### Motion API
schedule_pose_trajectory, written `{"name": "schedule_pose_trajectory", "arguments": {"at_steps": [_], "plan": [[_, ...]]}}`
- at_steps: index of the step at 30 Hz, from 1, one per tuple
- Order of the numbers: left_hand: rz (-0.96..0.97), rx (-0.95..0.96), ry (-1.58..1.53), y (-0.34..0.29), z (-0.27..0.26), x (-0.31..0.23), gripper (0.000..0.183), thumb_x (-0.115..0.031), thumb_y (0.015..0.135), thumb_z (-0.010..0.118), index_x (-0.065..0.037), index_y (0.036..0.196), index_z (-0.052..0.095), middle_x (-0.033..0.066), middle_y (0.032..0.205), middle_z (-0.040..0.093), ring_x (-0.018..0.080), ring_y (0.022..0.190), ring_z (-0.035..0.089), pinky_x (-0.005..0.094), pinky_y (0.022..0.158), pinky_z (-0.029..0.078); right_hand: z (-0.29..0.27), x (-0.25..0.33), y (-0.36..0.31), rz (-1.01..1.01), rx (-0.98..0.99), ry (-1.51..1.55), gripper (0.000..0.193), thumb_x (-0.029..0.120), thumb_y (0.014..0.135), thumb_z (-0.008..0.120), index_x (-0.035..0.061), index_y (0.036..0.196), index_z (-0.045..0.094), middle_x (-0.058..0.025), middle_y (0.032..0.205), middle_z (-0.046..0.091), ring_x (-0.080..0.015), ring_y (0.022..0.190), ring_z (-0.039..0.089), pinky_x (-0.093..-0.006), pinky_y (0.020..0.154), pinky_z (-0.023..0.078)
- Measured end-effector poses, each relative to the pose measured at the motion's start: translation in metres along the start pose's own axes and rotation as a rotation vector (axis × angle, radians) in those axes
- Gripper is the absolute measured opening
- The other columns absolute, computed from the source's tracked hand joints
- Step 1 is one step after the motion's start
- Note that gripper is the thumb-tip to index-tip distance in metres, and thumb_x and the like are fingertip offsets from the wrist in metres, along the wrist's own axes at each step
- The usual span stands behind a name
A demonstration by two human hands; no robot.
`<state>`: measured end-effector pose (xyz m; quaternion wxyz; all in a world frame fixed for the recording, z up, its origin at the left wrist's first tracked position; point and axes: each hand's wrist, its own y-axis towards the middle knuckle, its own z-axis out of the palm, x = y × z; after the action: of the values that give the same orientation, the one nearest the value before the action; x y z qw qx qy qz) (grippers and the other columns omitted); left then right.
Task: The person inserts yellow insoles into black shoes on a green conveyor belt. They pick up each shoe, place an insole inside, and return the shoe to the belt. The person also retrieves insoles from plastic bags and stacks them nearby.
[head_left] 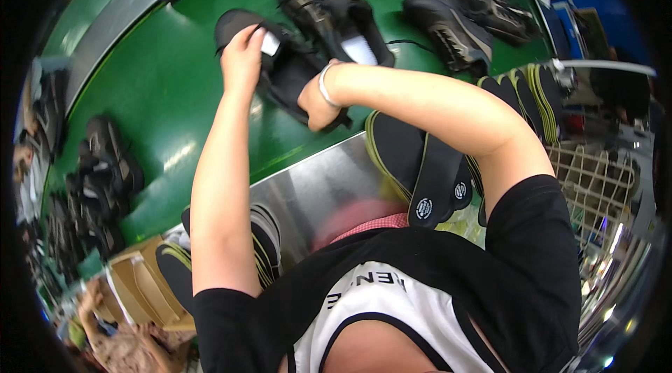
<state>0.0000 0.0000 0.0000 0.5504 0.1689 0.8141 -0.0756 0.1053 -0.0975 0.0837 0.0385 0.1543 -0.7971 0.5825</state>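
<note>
The left arm reaches nearly straight forward, its bare hand (243,58) closed, thumb and fingers pinching a white tag-like piece at the tongue of a dark grey-and-black lace-up shoe (283,71). The right arm bends at the elbow and crosses leftward, a pale smooth bangle (325,86) at its wrist; the right hand (318,106) curls at the shoe's heel end, its fingers mostly hidden, so how tightly they close cannot be told. The shoe lies over the glossy green work surface (175,100), just beside a similar brown-and-black laced shoe (325,9).
</note>
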Motion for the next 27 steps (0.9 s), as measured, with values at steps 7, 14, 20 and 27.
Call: {"name": "schedule_pose_trajectory", "arguments": {"at_steps": [7, 14, 20, 27], "plan": [[0.006, -0.011, -0.030, -0.001, 0.017, -0.019, 0.024, -0.019, 0.079, 0.055, -0.002, 0.094, 0.059, 0.0082, 0.087, 0.062, 0.0133, 0.080, 0.056, 0.0241, 0.074, 0.042, 0.035, -0.023, -0.026, -0.097, -0.322, 0.282, 0.049, 0.028, 0.073, 0.053, 0.0049, 0.115, 0.045, -0.0100, 0.108, 0.053, -0.0271, 0.104, 0.047, -0.0500, 0.088, 0.030], [0.188, -0.148, 0.198, 0.003, -0.061, -0.039, 0.021, -0.016, 0.080, 0.055, -0.002, 0.096, 0.059, 0.0080, 0.086, 0.062, 0.0113, 0.079, 0.056, 0.0230, 0.073, 0.043, 0.128, -0.185, -0.103, 0.197, -1.442, 0.326, 0.038, 0.011, 0.064, 0.054, 0.0094, 0.102, 0.055, -0.0126, 0.097, 0.057, -0.0267, 0.092, 0.054, -0.0344, 0.080, 0.043], [0.327, -0.422, 1.313, -0.007, -0.065, -0.077, 0.022, -0.029, 0.077, 0.054, -0.015, 0.091, 0.061, 0.0070, 0.095, 0.053, 0.0257, 0.087, 0.050, 0.0363, 0.070, 0.042, 0.239, -0.264, -0.102, 0.933, -1.013, 0.140, 0.063, 0.006, 0.067, 0.053, 0.0222, 0.124, 0.030, -0.0092, 0.123, 0.037, -0.0292, 0.111, 0.039, -0.0433, 0.085, 0.038], [0.573, 0.480, 0.454, -0.065, 0.060, -0.117, 0.043, -0.034, 0.074, 0.060, -0.006, 0.105, 0.052, 0.0124, 0.104, 0.052, 0.0285, 0.093, 0.052, 0.0351, 0.079, 0.042, 0.154, -0.283, -0.094, 0.884, -1.337, 0.405, 0.037, 0.021, 0.074, 0.049, 0.0153, 0.110, 0.046, -0.0135, 0.095, 0.058, -0.0270, 0.088, 0.057, -0.0382, 0.072, 0.046]]}}
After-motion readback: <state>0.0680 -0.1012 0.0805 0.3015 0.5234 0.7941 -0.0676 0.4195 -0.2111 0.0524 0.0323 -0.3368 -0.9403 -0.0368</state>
